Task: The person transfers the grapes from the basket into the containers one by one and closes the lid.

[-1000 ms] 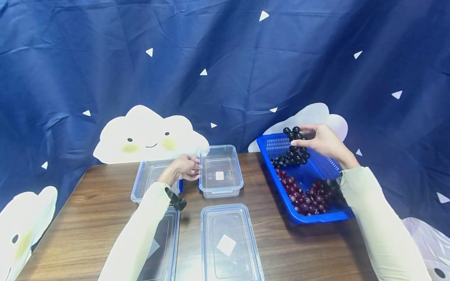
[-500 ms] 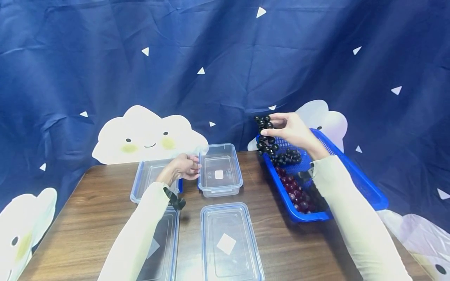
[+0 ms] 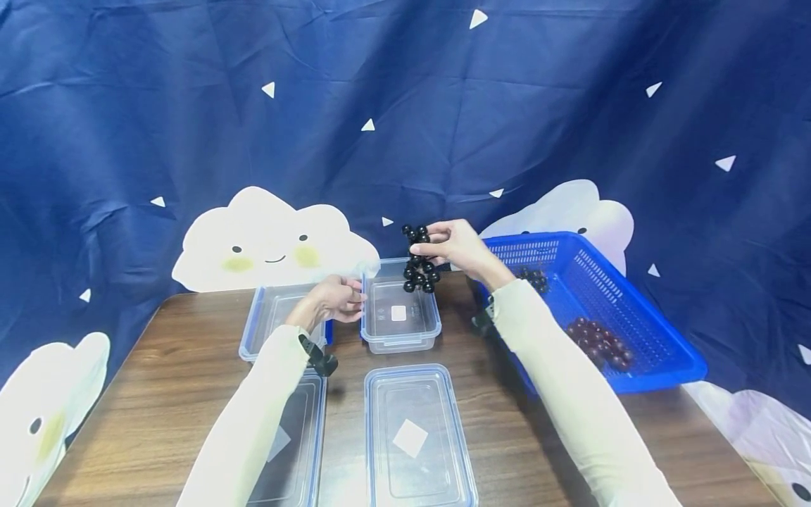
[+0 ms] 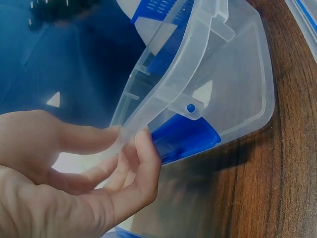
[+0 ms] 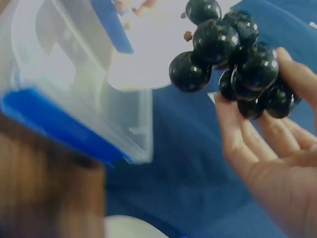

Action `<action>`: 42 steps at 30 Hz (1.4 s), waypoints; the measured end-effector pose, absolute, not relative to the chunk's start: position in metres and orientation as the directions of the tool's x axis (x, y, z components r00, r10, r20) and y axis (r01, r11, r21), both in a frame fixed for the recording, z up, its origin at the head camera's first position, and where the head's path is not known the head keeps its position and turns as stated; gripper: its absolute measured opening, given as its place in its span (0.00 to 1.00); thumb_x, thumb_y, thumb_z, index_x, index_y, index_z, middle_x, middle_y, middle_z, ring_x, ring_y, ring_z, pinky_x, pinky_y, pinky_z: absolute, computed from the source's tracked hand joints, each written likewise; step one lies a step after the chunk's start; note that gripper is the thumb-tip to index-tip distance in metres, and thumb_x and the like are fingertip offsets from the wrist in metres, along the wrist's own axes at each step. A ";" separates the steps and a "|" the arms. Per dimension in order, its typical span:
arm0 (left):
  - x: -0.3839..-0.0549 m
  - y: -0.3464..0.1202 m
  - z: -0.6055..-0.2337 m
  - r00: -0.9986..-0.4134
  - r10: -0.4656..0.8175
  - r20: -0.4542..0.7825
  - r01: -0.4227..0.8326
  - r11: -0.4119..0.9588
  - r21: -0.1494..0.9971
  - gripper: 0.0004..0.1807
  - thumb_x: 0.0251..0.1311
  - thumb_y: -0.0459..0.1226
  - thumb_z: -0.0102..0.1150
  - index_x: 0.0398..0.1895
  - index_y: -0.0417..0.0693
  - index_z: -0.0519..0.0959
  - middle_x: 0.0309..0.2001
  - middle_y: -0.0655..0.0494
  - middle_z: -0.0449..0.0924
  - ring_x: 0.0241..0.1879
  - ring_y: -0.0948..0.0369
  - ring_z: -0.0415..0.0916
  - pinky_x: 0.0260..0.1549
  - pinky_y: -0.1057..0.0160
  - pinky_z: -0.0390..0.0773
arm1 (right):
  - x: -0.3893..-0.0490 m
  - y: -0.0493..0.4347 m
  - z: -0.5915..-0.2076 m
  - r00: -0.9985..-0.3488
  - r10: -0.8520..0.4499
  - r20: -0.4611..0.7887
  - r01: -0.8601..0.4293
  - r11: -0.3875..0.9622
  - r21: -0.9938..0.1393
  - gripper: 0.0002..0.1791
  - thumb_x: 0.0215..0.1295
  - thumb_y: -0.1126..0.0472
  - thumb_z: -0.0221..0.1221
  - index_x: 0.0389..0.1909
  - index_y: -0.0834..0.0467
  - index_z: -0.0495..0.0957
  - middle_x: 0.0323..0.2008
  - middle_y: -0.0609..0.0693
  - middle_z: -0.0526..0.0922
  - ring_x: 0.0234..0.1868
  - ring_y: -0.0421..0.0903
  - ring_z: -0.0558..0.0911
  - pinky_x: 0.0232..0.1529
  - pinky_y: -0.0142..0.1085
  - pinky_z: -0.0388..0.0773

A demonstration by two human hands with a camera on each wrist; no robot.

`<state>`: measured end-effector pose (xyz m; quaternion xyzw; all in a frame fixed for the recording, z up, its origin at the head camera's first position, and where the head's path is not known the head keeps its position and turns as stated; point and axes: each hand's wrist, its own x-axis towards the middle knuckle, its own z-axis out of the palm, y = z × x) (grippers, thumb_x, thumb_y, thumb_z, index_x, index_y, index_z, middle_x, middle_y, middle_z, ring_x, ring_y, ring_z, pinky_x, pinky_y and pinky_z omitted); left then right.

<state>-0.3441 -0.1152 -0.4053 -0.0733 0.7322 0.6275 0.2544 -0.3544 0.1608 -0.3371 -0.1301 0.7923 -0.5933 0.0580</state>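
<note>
Pinching grapes (image 5: 215, 41) in right hand (image 3: 467, 252) by box (image 3: 399, 343), gripping its rim (image 4: 171, 82) with left hand (image 3: 336, 299). Centre overhead, then lower gently.

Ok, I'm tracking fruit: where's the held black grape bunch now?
In the head view, the bunch is in the right hand, left of the blue basket, overlapping the right-hand open container.
</note>
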 end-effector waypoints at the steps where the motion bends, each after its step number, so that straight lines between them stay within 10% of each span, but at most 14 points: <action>1: -0.345 -0.115 -0.406 -0.860 0.211 -0.465 -0.427 0.201 0.882 0.25 0.72 0.25 0.54 0.70 0.34 0.64 0.41 0.52 0.72 0.37 0.60 0.75 0.38 0.64 0.86 | -0.356 0.154 -0.342 -0.962 -0.272 0.037 -0.107 0.245 -0.964 0.24 0.62 0.62 0.74 0.56 0.67 0.81 0.39 0.51 0.93 0.31 0.37 0.88 0.32 0.30 0.86; 7: -0.346 -0.119 -0.407 -0.856 0.207 -0.474 -0.439 0.194 0.877 0.26 0.73 0.25 0.53 0.71 0.36 0.63 0.44 0.50 0.73 0.40 0.59 0.75 0.38 0.64 0.86 | -0.358 0.114 -0.367 -0.967 -0.242 -0.084 0.009 0.296 -0.955 0.19 0.61 0.60 0.75 0.47 0.66 0.83 0.30 0.48 0.90 0.25 0.39 0.85 0.28 0.31 0.83; 17: -0.344 -0.118 -0.402 -0.857 0.223 -0.464 -0.421 0.215 0.881 0.22 0.72 0.26 0.54 0.67 0.36 0.66 0.41 0.51 0.74 0.36 0.60 0.77 0.39 0.64 0.87 | -0.348 0.082 -0.407 -0.948 -0.234 -0.216 0.100 0.425 -0.900 0.13 0.60 0.57 0.77 0.35 0.62 0.86 0.26 0.48 0.86 0.25 0.42 0.83 0.46 0.51 0.91; 33: -0.345 -0.115 -0.404 -0.849 0.225 -0.477 -0.433 0.220 0.874 0.28 0.73 0.26 0.53 0.74 0.34 0.62 0.42 0.50 0.74 0.36 0.61 0.77 0.37 0.66 0.86 | -0.347 0.075 -0.420 -0.949 -0.216 -0.228 0.060 0.585 -0.808 0.21 0.61 0.54 0.76 0.17 0.53 0.74 0.13 0.42 0.71 0.18 0.39 0.72 0.33 0.43 0.89; 42: -0.346 -0.116 -0.405 -0.847 0.227 -0.481 -0.436 0.222 0.872 0.29 0.72 0.26 0.53 0.75 0.34 0.60 0.43 0.50 0.73 0.36 0.61 0.77 0.38 0.65 0.86 | -0.351 0.067 -0.423 -0.972 -0.158 -0.172 -0.017 0.782 -0.623 0.31 0.58 0.44 0.76 0.10 0.48 0.65 0.10 0.40 0.67 0.20 0.40 0.69 0.22 0.31 0.68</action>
